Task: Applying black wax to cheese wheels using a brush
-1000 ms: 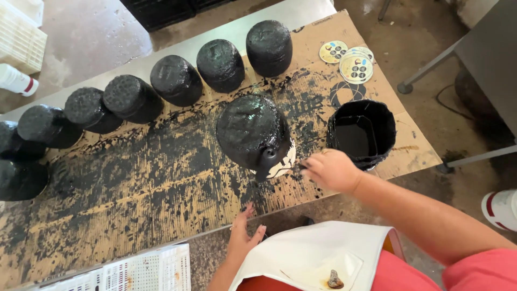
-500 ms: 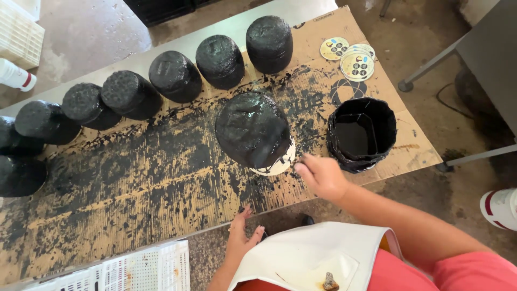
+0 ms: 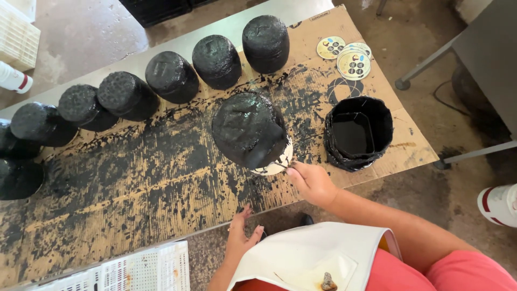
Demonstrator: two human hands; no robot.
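One pot (image 3: 250, 129), centre frame, mid-painting: right hand (image 3: 312, 182) pinches a brush at its unpainted white base. Left hand (image 3: 240, 237), fingers loosely spread, rests on table edge (image 3: 161, 240), lower centre. Paint tub (image 3: 358, 132) right.

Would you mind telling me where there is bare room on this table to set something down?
The widest free patch is the paint-stained cardboard between the row of black pots and the near edge, left of the big pot. It is crowded around the right hand, the big pot and the paint bucket, and by the round stickers.
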